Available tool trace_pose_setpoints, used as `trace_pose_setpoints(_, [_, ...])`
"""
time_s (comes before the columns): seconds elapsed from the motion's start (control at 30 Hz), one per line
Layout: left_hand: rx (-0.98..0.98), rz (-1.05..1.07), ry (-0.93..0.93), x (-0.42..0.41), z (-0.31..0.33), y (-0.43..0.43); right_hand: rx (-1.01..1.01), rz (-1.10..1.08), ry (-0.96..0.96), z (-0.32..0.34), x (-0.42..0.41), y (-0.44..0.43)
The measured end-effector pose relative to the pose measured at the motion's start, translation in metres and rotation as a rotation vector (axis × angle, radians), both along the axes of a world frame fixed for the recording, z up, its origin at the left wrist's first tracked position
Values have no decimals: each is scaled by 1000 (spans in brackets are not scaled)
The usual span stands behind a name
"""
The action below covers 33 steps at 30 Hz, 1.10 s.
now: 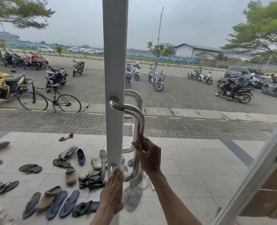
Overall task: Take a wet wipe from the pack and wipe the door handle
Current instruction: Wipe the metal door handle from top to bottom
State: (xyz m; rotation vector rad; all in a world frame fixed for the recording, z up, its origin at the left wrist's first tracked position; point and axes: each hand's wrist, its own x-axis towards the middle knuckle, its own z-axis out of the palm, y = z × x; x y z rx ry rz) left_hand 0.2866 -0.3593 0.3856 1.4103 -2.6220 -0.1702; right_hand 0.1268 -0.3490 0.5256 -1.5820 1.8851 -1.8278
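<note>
A polished steel door handle [138, 124] runs vertically on the white door frame [115, 62] of a glass door. My right hand [148, 155] is closed around the handle's upright bar at about mid-height. My left hand [114, 192] lies flat, fingers together, against the handle's lower mount, pressing a white wet wipe [120, 169] that shows just above the fingertips. The wipe pack is not in view.
Through the glass lies a tiled porch with several sandals and shoes [56, 202] scattered on it. Beyond it a paved lot holds a bicycle [50, 99] and parked motorbikes. A second white door frame [254, 174] slants at the right.
</note>
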Motion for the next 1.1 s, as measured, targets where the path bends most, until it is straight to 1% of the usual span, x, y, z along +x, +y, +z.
trace_pose_setpoints(0.03, [-60,50,36,1,4,-3,3,-1,-4,-1,-1,-1])
trace_pose_setpoints(0.17, [-50,78,4,2,19,-14,12,18,-18,-2,-2,-3])
trace_pose_setpoints(0.23, [-11,56,7,-5,21,-10,12,15,-18,-3,-2,-4])
trace_pose_setpoints(0.37, [-45,-59,20,-20,17,4,10,-2,-8,-3,1,-2])
trace_pose_setpoints(0.43, [-101,-69,-37,-15,22,-1,11,-7,-4,-2,1,-1])
trace_pose_setpoints(0.53, [-224,-29,-202,-3,29,-21,21,4,12,0,0,0])
trace_pose_setpoints(0.6, [-208,27,-272,-5,27,-29,25,0,17,0,-1,-1])
trace_pose_setpoints(0.77, [-117,22,-252,-33,38,-8,16,16,4,-1,-1,-1])
trace_pose_setpoints(0.87, [-169,55,-292,-26,32,-13,13,9,9,-1,-1,-1])
trace_pose_setpoints(0.97, [-199,140,-215,-18,8,-17,12,-20,24,-2,-1,-1])
trace_pose_setpoints(1.07, [-59,191,99,-23,4,-6,11,-19,11,-3,0,-2])
trace_pose_setpoints(1.1, [-19,220,164,-27,4,-2,12,-23,8,-3,0,-2])
